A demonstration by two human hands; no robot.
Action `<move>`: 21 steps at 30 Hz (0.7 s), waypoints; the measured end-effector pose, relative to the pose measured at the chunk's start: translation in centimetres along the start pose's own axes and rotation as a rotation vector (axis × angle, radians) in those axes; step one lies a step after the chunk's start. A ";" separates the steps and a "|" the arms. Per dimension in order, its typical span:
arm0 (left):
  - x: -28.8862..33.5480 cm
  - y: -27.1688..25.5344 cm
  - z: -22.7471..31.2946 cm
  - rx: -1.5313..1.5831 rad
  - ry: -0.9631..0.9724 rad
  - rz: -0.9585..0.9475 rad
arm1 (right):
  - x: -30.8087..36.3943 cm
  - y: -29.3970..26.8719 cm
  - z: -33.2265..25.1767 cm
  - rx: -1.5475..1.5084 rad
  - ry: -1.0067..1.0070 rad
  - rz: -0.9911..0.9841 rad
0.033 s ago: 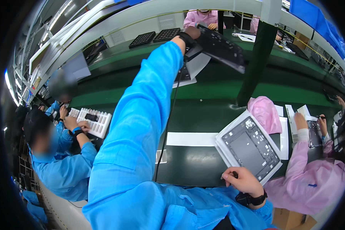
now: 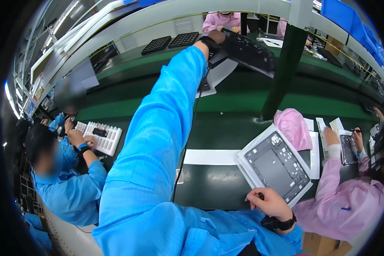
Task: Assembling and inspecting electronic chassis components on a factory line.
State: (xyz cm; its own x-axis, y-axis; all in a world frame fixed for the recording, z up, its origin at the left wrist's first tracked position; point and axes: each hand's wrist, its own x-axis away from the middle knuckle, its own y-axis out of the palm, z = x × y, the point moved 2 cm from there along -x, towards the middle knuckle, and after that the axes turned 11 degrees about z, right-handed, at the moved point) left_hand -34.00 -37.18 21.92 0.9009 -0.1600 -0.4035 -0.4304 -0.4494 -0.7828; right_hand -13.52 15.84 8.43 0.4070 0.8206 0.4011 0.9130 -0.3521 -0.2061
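Observation:
My left arm in a blue sleeve reaches far forward over the green bench. At its end my left hand (image 2: 217, 37) grips a thin black panel (image 2: 249, 53) dotted with small pale pieces, tilted above the bench; most of the fingers are hidden. Low on the right, my right hand (image 2: 272, 204) is closed around a small dark tool (image 2: 261, 196), of which only a short end shows. Just beyond it lies a dark grey panel (image 2: 274, 164) with several small white pieces, resting askew on a stack of white sheets.
A white strip (image 2: 211, 157) and a pink cloth bundle (image 2: 292, 128) lie on the bench. A green post (image 2: 283, 72) rises from it. Black trays (image 2: 183, 39) sit at the far side. Co-workers sit left, right and opposite; a white compartment tray (image 2: 102, 138) is at the left.
The black panel in my left hand has shifted slightly right and down. My right hand is nearly unchanged.

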 end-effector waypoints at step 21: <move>6.6 19.1 6.9 0.324 -0.175 -0.328 | -2.9 0.7 0.8 0.141 0.005 -0.043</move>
State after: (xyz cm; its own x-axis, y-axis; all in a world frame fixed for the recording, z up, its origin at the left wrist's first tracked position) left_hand -36.63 -40.74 0.99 0.9809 0.1064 -0.1628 -0.1460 -0.1503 -0.9778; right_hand -14.09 13.52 6.41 0.3684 0.8311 0.4165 0.9166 -0.2498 -0.3123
